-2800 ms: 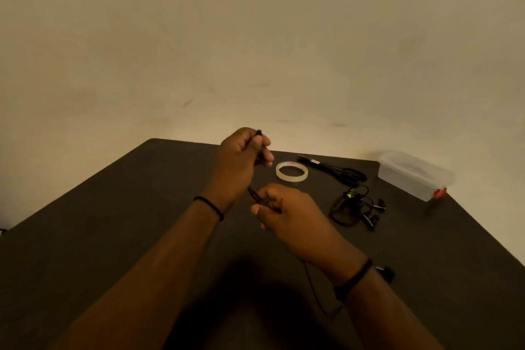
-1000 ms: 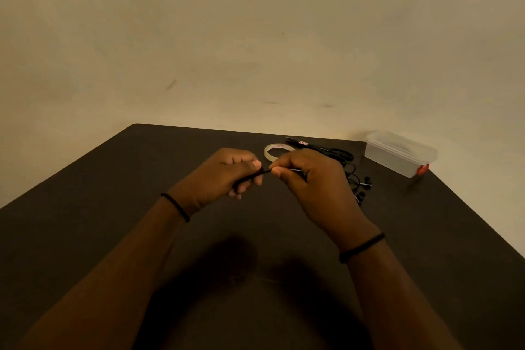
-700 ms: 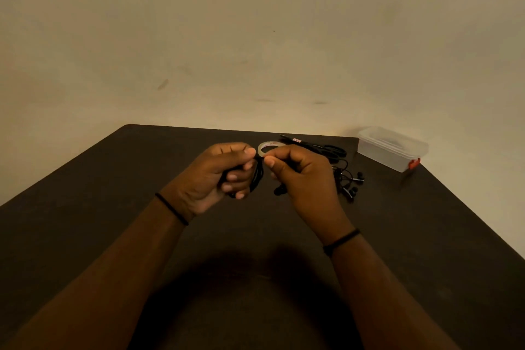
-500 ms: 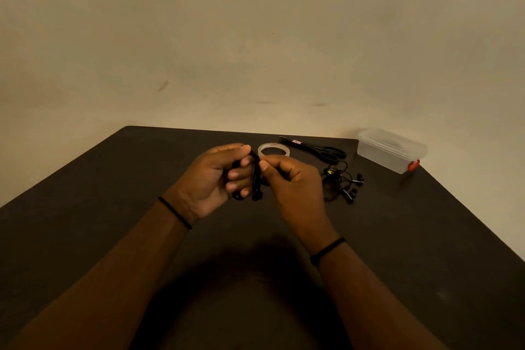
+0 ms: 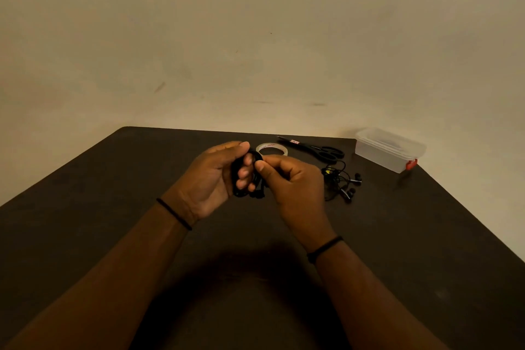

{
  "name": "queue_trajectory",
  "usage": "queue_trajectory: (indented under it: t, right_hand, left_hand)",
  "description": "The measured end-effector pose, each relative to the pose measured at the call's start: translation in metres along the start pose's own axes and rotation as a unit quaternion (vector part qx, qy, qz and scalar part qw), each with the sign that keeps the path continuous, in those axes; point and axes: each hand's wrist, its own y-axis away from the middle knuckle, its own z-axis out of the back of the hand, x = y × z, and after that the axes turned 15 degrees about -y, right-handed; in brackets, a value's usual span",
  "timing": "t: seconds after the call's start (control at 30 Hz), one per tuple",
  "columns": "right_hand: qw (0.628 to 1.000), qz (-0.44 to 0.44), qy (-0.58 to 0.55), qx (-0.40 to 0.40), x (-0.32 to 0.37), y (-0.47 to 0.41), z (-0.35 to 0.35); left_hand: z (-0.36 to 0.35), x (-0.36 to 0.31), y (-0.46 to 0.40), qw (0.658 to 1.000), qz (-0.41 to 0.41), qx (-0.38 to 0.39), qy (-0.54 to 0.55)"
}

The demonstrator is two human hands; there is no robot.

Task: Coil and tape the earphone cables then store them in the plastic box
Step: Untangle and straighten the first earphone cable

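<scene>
Plastic box (image 5: pixel 389 150) lidded, contents unclear — earphones (image 5: pixel 341 182) beside.

A dark table against a plain cream wall, dimly lit.

The table (image 5: pixel 85 207) has a dark brown, matte top that fills the lower half of the view; its far edge runs straight along the foot of the wall and its far left corner is rounded. The wall (image 5: pixel 255 37) behind is bare and cream-beige, with a few small dark scuffs and specks, one slanted mark low on the left and faint smudges just above the table's far edge. The light is low and warm, brightest on the strip of wall just over the table. A soft, broad shadow (image 5: pixel 241 278) lies on the near middle of the tabletop.
</scene>
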Motion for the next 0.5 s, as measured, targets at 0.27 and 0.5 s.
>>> queue_trajectory:
  t: [0.27, 0.5]
  right_hand:
    - [0.998, 0.039, 0.041, -0.037, 0.009, -0.003, -0.001]
    - [0.987, 0.083, 0.134, -0.024, 0.006, -0.003, 0.000]
  left_hand:
    - [-0.013, 0.005, -0.003, 0.954, -0.101, -0.157, -0.236]
    - [-0.013, 0.010, -0.006, 0.973, -0.085, -0.164, -0.138]
